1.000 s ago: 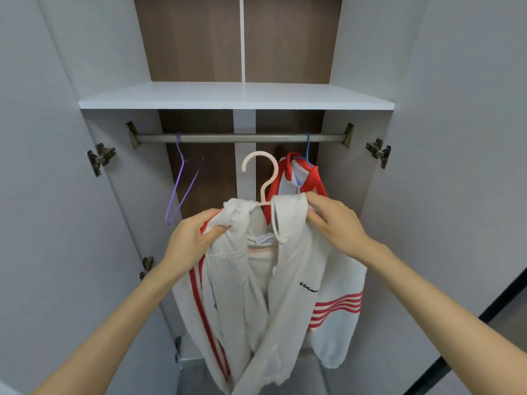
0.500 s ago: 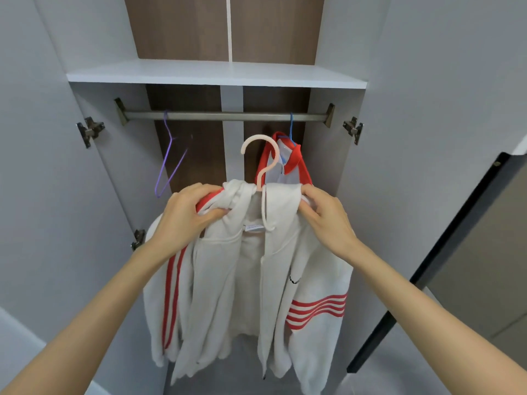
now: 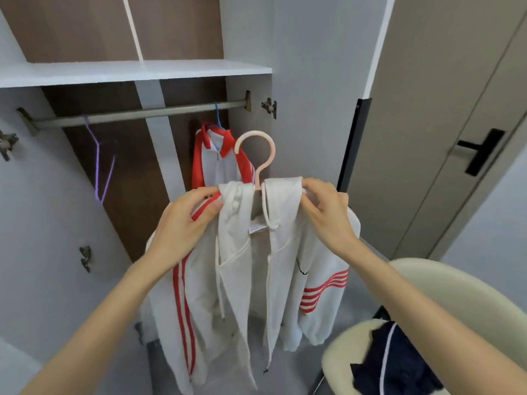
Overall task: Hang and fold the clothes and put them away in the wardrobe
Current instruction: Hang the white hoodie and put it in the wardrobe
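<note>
Grey wardrobe [image 3: 248, 38] panels with a brown back fill the head view, with a white shelf [image 3: 137, 72] above a metal rail [image 3: 137, 114]. On the rail hang a bare purple hanger [image 3: 99, 166] to the left and a blue hanger [image 3: 218, 115] carrying a red-and-white jacket [image 3: 219, 166] to the right.

In front of that jacket, below the rail and not on it, is the white hoodie [image 3: 242, 280] with red stripes, draped on a pink hanger [image 3: 256, 155] whose hook stands free in the air. The left hand [image 3: 185, 220] pinches the striped shoulder and the right hand [image 3: 328, 206] pinches the other shoulder. The hands are apart, one at each end of the hanger.

Over the last second the view has swung right and the hoodie has come away from the middle of the rail towards the wardrobe's right side. A cream chair [image 3: 427, 280] with a dark navy garment [image 3: 399, 360] on it has come into sight, as has a door with a black handle [image 3: 482, 151]. The sleeves now hang straighter.

My reading is that the hoodie is dressed on its hanger but not yet hung. The hook has to go up onto the rail, and the navy garment waits after it
</note>
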The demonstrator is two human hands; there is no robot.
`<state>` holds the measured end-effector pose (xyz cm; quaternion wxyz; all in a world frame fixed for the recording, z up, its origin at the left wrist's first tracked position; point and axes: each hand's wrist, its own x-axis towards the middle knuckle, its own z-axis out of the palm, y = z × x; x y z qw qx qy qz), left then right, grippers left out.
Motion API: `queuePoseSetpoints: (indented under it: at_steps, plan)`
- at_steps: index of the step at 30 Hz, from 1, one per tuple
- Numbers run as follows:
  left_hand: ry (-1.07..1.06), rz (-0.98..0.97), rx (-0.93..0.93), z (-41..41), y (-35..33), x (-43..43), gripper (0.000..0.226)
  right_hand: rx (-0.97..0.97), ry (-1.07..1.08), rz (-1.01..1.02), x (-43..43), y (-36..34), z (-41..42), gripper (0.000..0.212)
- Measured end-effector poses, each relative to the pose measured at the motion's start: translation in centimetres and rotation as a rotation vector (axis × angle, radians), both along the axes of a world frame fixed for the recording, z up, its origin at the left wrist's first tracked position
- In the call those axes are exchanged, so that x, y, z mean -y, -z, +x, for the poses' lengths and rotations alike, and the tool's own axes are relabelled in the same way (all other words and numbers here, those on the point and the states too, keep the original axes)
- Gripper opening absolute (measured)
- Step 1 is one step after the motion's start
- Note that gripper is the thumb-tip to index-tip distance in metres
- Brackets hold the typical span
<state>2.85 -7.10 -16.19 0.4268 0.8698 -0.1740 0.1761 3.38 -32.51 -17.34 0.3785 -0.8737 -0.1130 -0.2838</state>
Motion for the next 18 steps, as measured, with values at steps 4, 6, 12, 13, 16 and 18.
queuePoseSetpoints:
  at_steps: [4, 6, 12, 13, 16, 18]
  plan:
    - [0.16, -0.003, 0.023, -2.2, 0.2, 3.0, 0.039, 0.001, 0.152, 0.036, 2.8, -0.1, -6.7, 0.019]
    - [0.243, 0.004, 0.043, -3.0, 0.0, 5.1, 0.037, 0.009, 0.246, 0.046, 4.3, -0.5, -9.7, 0.019]
    - [0.46, -0.016, 0.077, -4.8, -1.1, 12.0, 0.043, 0.054, 0.456, 0.09, 8.8, -2.0, -16.6, 0.019]
    - [0.494, -0.024, 0.078, -5.0, -1.1, 13.1, 0.041, 0.068, 0.479, 0.094, 9.6, -2.1, -17.5, 0.019]
    - [0.586, -0.037, 0.04, -5.5, -0.6, 16.3, 0.031, 0.07, 0.56, 0.087, 11.7, -1.9, -19.9, 0.02]
    - [0.656, -0.041, 0.003, -5.8, 0.1, 18.5, 0.027, 0.049, 0.621, 0.082, 13.0, -1.5, -21.3, 0.022]
